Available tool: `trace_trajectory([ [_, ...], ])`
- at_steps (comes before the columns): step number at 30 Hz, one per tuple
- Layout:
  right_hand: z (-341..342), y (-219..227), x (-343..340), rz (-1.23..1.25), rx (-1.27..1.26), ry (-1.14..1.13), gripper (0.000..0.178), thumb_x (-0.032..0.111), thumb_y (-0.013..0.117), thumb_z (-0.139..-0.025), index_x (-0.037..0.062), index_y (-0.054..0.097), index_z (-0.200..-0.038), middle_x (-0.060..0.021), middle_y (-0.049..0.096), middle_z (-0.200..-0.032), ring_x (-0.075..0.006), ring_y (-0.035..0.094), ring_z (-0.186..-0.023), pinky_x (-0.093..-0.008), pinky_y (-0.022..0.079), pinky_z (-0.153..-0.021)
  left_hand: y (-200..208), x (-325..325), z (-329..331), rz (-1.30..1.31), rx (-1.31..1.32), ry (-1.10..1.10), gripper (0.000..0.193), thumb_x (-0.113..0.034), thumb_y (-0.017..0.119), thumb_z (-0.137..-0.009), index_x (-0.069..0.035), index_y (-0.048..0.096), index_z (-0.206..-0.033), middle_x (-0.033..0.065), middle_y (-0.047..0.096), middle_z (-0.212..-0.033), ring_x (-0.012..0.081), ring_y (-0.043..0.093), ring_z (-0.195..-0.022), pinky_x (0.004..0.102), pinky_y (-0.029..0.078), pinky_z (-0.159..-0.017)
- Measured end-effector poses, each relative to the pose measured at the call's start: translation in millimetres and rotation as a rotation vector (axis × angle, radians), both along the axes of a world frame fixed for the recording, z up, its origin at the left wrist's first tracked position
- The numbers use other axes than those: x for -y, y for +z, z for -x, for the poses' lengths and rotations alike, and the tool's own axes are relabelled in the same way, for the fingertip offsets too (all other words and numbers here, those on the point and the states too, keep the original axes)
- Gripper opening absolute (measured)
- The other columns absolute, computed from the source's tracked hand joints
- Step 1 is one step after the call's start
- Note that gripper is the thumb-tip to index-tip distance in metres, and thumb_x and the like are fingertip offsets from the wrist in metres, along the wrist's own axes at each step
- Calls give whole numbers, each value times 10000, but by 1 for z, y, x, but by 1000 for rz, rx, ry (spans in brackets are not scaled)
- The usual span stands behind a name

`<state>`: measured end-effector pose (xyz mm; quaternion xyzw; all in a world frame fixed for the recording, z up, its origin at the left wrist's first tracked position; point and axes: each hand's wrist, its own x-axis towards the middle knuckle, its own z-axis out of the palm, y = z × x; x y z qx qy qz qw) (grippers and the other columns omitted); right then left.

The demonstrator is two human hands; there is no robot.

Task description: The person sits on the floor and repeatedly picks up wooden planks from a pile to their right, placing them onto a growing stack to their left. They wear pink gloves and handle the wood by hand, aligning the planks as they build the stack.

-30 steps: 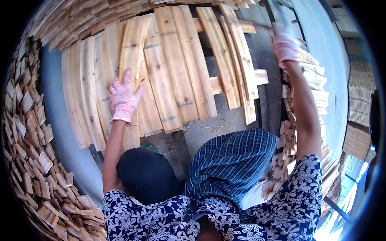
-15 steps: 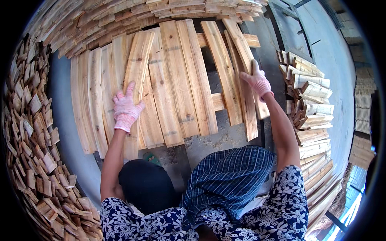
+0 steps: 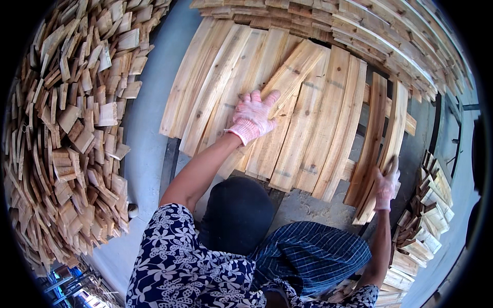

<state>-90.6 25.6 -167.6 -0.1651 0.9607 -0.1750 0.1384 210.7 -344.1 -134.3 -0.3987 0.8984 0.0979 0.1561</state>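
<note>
L hand [image 3: 254, 115] is lying spread on slanted plank [image 3: 296, 68], prob. steadying it; R hand [image 3: 387, 184] is touching outer plank [image 3: 397, 113], grip unclear.

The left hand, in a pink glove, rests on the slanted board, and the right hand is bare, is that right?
Not quite: the right hand isn't bare; the head view shows it in a pinkish glove too. The rest stands: left hand gloved, on the slanted board.
</note>
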Motion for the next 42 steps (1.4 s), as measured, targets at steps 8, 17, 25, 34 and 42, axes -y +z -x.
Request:
trace_trajectory([
  [8,9,17,75,-29,76,81,911,543,628,-938,123,218,-1636,-399,459,-1381,-541,529,-1252,-511,453,-1063,-4,-11,21,-1,54,-65,1032,-660,672,-840,-267,162,-1648,265,416,-1442,459,428,-1329,564,400,-1096],
  [17,-39,33,130,-131,152,61,826,542,667,-910,275,282,-1591,-326,484,-1347,-481,586,-1200,-550,504,-973,-4,-8,26,4,73,-28,1031,-653,678,-851,-299,136,-1654,250,398,-1459,455,412,-1345,553,396,-1104],
  [25,-23,15,66,215,61,-3,770,465,676,-934,214,354,-1587,-320,481,-1358,-482,573,-1196,-505,481,-1011,4,-4,25,-101,8,38,982,-533,723,-851,-299,184,-1639,277,411,-1477,485,402,-1366,566,403,-1107],
  [34,-92,24,129,327,116,358,732,283,780,-872,227,455,-1526,-273,526,-1251,-426,594,-1101,-470,515,-965,30,31,-32,-28,-251,136,908,-493,758,-801,-273,354,-1583,232,466,-1450,462,473,-1318,535,428,-1100],
  [42,-130,44,156,-286,-167,829,728,468,730,-863,200,466,-1487,-230,497,-1390,-436,500,-1268,-568,414,-1037,37,83,-102,-89,-49,441,1051,-422,790,-798,-274,178,-1640,276,305,-1573,493,399,-1412,526,382,-1161],
])
